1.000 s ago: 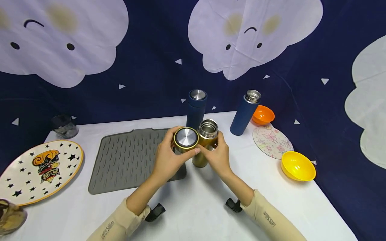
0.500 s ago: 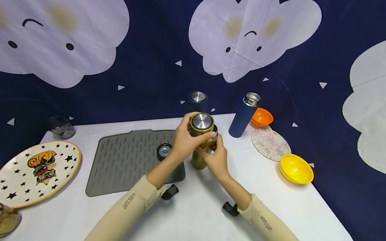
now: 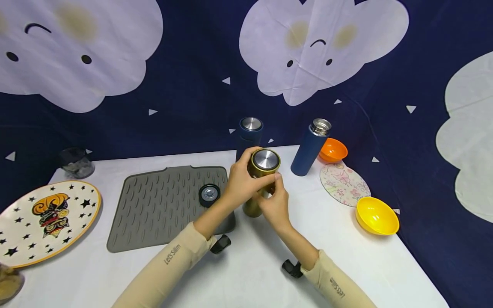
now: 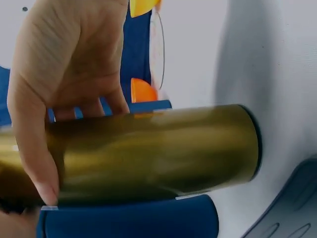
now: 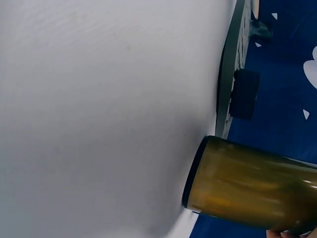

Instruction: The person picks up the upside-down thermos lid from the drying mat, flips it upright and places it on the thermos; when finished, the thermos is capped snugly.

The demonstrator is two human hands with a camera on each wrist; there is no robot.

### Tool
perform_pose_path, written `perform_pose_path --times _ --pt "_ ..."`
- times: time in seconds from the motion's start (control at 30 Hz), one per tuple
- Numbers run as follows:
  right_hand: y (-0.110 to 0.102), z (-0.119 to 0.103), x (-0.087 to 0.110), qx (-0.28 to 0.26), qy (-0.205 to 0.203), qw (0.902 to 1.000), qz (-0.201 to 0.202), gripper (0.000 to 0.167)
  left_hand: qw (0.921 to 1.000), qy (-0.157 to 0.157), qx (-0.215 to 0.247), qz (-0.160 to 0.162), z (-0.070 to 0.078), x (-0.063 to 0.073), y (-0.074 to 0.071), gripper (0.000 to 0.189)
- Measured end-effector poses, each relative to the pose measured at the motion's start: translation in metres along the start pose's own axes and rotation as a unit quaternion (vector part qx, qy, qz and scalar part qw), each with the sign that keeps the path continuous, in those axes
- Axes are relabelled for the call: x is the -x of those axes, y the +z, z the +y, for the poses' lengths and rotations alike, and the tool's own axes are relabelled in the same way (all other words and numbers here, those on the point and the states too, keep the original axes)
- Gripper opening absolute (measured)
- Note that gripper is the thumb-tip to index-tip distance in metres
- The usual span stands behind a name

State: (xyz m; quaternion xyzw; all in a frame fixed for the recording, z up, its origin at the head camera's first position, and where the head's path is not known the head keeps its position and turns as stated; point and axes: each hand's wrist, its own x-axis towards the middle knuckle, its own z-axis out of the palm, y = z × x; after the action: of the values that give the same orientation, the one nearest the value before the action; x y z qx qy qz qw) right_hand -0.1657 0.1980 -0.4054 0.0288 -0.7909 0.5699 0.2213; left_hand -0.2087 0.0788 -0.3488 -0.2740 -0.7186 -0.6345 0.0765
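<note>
A gold thermos (image 3: 252,208) stands upright beside the mat. My right hand (image 3: 275,205) grips its body below the neck. The gold lid with a steel top (image 3: 266,159) sits over the thermos mouth, and my left hand (image 3: 243,182) holds it with fingers behind and thumb in front. In the left wrist view, the thermos body (image 4: 158,153) lies across the picture, with the right hand (image 4: 74,59) around it. The right wrist view shows the thermos's lower part (image 5: 247,186) and a bit of the right hand (image 5: 290,233). The joint between lid and neck is hidden by the hands.
A dark lid (image 3: 209,195) lies on the grey mat (image 3: 154,209). Behind stand a capped blue thermos (image 3: 250,132) and an uncapped one (image 3: 310,149). Orange (image 3: 333,149) and yellow bowls (image 3: 377,216) flank a patterned disc (image 3: 344,184); a large plate (image 3: 19,239) is left.
My left hand has carried the gold lid rightward onto the thermos mouth, covering it. The dark lid on the mat has come into view. My right hand keeps gripping the thermos body.
</note>
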Motion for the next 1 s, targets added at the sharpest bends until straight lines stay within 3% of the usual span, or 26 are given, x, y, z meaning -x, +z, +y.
perform_pose_path --times 0.1,0.23,0.33,0.43,0.57,0.77,0.87,1.0 --pt "0.000 -0.001 0.000 0.002 0.001 1.0000 0.001 0.053 0.9988 -0.010 0.006 -0.047 -0.005 -0.004 -0.008 0.066" --pt "0.001 -0.003 -0.001 0.001 0.002 1.0000 0.002 0.060 0.9907 -0.017 0.025 -0.133 -0.009 -0.015 -0.024 0.065" --pt "0.002 -0.003 -0.002 -0.007 -0.002 1.0000 0.000 0.064 0.9871 -0.012 0.002 -0.160 -0.010 -0.020 -0.033 0.073" --pt "0.002 -0.002 -0.002 -0.008 -0.007 0.9999 -0.002 0.065 0.9883 0.000 -0.023 -0.151 -0.005 -0.018 -0.036 0.081" --pt "0.003 0.000 -0.001 0.011 -0.012 0.9999 -0.002 0.062 0.9916 0.017 -0.028 -0.125 0.004 -0.009 -0.028 0.076" --pt "0.002 0.002 0.000 0.018 -0.031 0.9993 0.007 0.052 0.9944 0.029 -0.100 -0.019 0.006 -0.002 -0.002 0.077" --pt "0.002 0.003 0.000 0.020 -0.027 0.9993 0.013 0.053 0.9956 0.042 -0.083 0.014 -0.002 -0.003 0.004 0.080" --pt "0.002 0.003 0.000 0.009 -0.033 0.9994 0.010 0.055 0.9997 0.024 -0.002 0.008 -0.013 0.000 -0.001 0.083"
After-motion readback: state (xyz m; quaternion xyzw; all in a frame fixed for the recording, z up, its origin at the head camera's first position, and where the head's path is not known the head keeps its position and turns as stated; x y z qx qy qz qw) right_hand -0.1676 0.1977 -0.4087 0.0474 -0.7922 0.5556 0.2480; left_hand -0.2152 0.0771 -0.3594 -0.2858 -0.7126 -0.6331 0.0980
